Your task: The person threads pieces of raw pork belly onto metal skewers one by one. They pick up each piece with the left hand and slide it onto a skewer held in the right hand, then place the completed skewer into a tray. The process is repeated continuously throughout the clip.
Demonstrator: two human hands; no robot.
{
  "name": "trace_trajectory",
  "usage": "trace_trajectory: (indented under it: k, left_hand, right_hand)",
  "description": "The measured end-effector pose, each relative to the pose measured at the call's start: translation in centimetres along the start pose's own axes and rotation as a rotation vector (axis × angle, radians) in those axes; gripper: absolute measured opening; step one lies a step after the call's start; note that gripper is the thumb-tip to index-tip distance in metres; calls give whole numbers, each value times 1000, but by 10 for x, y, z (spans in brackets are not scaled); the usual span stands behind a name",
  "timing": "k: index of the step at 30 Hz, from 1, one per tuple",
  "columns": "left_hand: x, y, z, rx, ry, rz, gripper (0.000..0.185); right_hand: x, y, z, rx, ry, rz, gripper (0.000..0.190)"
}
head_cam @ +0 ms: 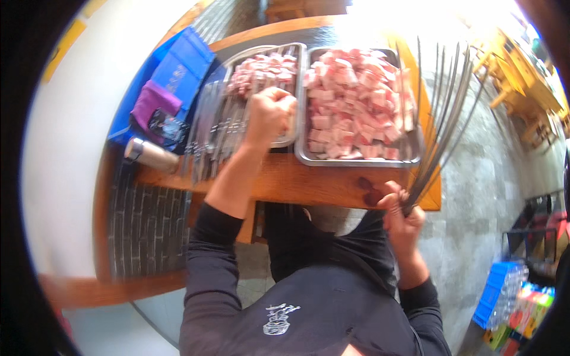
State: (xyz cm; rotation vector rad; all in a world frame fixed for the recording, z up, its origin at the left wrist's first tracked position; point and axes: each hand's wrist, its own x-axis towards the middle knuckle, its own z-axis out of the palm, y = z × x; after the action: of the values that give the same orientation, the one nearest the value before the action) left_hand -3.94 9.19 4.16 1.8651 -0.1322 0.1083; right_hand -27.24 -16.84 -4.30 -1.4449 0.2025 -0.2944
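Note:
My right hand (pixel 403 218) grips a bundle of long metal skewers (pixel 441 133) near one end; they fan out upward past the table's right corner. Over the left metal tray (pixel 302 95), my left hand (pixel 271 111) is curled into a fist; whether anything is inside it is hidden. That tray holds pieces of raw meat on skewers (pixel 262 71), with bare skewer lengths (pixel 222 129) reaching toward me. Beside it, a deeper metal tray (pixel 356 162) is heaped with cubes of raw pink-and-white meat (pixel 352 102).
Both trays rest on a wooden table (pixel 285 178). At left are a blue plastic crate (pixel 178 66), a purple cloth (pixel 156 104) and a capped bottle (pixel 151 155). Wooden furniture (pixel 521 75) stands at far right. A blue crate (pixel 496 289) sits on the floor, lower right.

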Motion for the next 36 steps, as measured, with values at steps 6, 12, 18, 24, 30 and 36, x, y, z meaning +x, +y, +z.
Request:
trace_trajectory:
  k: [6, 12, 18, 24, 30, 36]
  left_hand:
    - [-53, -7, -3, 238, 107, 262, 13]
    - [-170, -27, -43, 308, -46, 252, 11]
    - [-231, -50, -61, 263, -105, -165, 9]
    - [-144, -37, -26, 517, 59, 203, 17]
    - [-167, -13, -25, 890, 122, 336, 32]
    - [-240, -28, -42, 1112, 85, 244, 33]
  right_hand:
    - [68, -27, -1, -383, 36, -166, 21]
    - [77, -27, -2, -123, 5, -34, 25]
    - [82, -26, -11, -6, 30, 57, 27]
    - [83, -30, -9, 16, 33, 76, 29]
    - [84, -27, -12, 11, 25, 50, 30]
    - [84, -25, -13, 47, 28, 56, 28]
